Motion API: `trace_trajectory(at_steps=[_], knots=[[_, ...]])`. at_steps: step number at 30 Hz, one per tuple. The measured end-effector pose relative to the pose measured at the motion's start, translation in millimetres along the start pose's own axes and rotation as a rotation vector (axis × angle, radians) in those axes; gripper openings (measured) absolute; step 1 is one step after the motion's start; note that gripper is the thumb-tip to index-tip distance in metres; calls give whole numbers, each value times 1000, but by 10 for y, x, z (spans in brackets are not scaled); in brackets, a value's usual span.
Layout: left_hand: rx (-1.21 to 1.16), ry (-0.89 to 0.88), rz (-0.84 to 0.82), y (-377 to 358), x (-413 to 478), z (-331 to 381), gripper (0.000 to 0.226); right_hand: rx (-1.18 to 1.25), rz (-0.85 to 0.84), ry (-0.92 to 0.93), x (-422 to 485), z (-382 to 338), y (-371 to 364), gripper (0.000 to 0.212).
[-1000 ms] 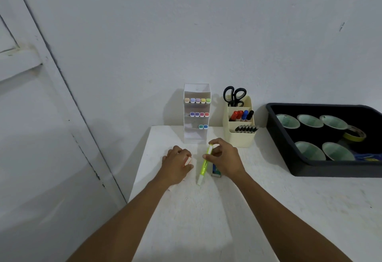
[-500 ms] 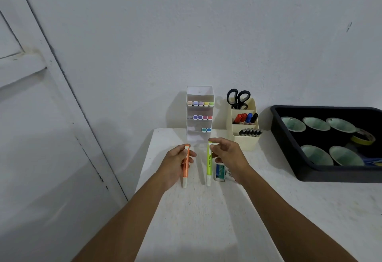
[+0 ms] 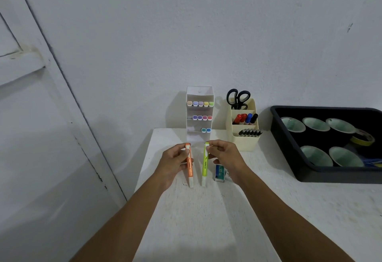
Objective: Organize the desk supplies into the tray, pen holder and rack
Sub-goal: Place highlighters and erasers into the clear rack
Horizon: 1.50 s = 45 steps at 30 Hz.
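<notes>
The left hand [image 3: 175,161] pinches an orange highlighter [image 3: 189,165] near its top; the right hand [image 3: 224,156] pinches a yellow highlighter [image 3: 205,163] the same way. Both hang almost upright above the table [image 3: 186,220], just in front of the clear rack [image 3: 199,114]. Its lowest shelf has room left of two caps. I would turn each level and slide it in end first, one at a time.

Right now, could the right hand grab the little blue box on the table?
Probably not yet. The right hand is right next to the little blue box, with nothing between them, but its grip is full: it holds the yellow highlighter. It would likely need to put that away first.
</notes>
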<state>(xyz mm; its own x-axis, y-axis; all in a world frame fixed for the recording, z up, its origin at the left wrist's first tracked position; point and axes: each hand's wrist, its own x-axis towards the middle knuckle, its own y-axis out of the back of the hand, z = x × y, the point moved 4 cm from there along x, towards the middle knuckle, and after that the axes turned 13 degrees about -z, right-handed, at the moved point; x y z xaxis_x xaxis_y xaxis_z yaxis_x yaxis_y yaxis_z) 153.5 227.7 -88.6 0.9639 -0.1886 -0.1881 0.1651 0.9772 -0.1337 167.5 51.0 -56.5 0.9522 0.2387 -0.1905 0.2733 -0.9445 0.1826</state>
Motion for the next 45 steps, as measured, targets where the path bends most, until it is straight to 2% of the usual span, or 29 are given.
trace_trajectory(at_steps=[8, 13, 16, 22, 32, 38, 42, 45], knots=[[55, -10, 18, 48, -12, 40, 25, -26, 2, 55, -27, -80, -18, 12], [46, -47, 55, 99, 14, 103, 22, -229, 211, 445, -130, -595, 59, 15], [68, -48, 70, 99, 21, 130, 23, -406, 256, 568, -141, -754, 15, 18], [94, -39, 76, 75, 18, 123, 24, -708, 146, 559, 0, -659, -61, 19], [91, -24, 78, 103, 11, 103, 27, -1103, 99, 425, 230, -582, -198, 24], [78, -48, 73, 140, -8, 109, 21, -1144, 155, 372, 282, -512, -181, 21], [97, -43, 76, 144, -9, 121, 21, -1136, 114, 316, 275, -486, -139, 30], [125, -64, 89, 120, -15, 187, 20, -1073, 97, 350, 232, -490, -124, 37]])
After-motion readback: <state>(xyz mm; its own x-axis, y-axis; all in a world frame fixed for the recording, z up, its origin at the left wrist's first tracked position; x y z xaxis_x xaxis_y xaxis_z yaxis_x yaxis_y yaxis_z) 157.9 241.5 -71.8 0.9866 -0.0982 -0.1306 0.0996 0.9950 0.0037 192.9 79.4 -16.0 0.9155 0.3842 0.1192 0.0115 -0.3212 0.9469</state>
